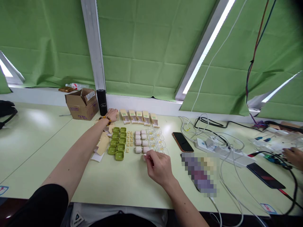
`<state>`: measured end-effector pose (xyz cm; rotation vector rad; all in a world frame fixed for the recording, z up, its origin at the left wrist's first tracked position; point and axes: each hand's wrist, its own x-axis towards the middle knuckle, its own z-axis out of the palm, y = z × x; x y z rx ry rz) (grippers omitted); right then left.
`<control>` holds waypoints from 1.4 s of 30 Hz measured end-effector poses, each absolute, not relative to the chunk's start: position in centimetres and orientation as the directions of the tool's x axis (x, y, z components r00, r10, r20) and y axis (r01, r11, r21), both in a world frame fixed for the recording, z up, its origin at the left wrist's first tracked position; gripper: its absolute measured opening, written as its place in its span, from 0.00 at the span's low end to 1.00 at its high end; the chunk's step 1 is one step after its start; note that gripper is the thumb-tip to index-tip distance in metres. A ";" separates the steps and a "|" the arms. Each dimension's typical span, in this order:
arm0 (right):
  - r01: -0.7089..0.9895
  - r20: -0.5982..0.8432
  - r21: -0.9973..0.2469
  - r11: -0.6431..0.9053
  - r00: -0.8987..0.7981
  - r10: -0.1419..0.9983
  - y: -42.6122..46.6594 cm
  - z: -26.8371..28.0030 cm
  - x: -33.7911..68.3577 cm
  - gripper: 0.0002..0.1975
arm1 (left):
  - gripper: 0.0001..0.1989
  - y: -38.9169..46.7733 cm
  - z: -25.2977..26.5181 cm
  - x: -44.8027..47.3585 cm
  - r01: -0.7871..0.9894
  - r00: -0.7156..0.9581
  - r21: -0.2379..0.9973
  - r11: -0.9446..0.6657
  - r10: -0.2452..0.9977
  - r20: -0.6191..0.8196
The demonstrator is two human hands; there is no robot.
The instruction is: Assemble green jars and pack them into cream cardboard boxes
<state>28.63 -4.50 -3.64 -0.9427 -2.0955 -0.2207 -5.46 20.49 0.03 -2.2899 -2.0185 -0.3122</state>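
My left hand [112, 115], with a beaded bracelet at the wrist, reaches to the back of the table beside a black tumbler [102, 102]. Its fingers are closed at a small cream carton [117, 116], mostly covered by the hand. Several similar open cartons [139, 118] stand in a row to its right. My right hand [159, 166] is closed at the near end of pale pink cylinders [138, 142]; a pale piece at its fingertips is mostly hidden. Beside these are clear plastic pieces [151, 138], small yellow pieces [128, 138] and green square cups [119, 155]. Flattened cartons [102, 145] lie under my left forearm.
An opened cardboard box [81, 105] stands at the back left. To the right lie a phone [182, 142], a white power strip [220, 153], tangled cables and a second dark phone [265, 175]. Another person's hand [293, 157] is at the far right.
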 end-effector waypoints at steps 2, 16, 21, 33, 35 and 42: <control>0.687 0.737 -0.158 0.709 -0.397 0.548 -4.6 -3.6 28.6 0.07 | 0.32 19.8 0.3 -5.4 0.989 0.128 0.043 -0.142 0.962 0.239; 0.677 0.734 -0.146 0.721 -0.415 0.538 -4.7 -3.6 28.3 0.08 | 0.22 18.2 -0.5 -5.1 0.964 0.247 -0.126 -0.233 0.962 0.118; 0.679 0.732 -0.144 0.720 -0.416 0.539 -4.8 -3.7 28.3 0.08 | 0.24 19.0 -0.7 -5.1 0.972 0.221 -0.105 -0.209 0.967 0.124; 0.695 0.719 -0.152 0.702 -0.410 0.562 -4.5 -4.0 28.3 0.07 | 0.24 14.9 3.0 -3.0 0.962 0.256 0.004 -0.271 0.912 0.319; 0.699 0.720 -0.159 0.697 -0.402 0.566 -4.4 -4.0 28.4 0.07 | 0.20 12.2 4.0 -2.3 0.950 0.279 0.026 -0.310 0.888 0.364; 0.692 0.681 -0.142 0.708 -0.451 0.577 -4.3 -4.5 27.9 0.05 | 0.10 -0.3 4.3 -0.2 0.849 0.360 0.111 -0.517 0.719 0.594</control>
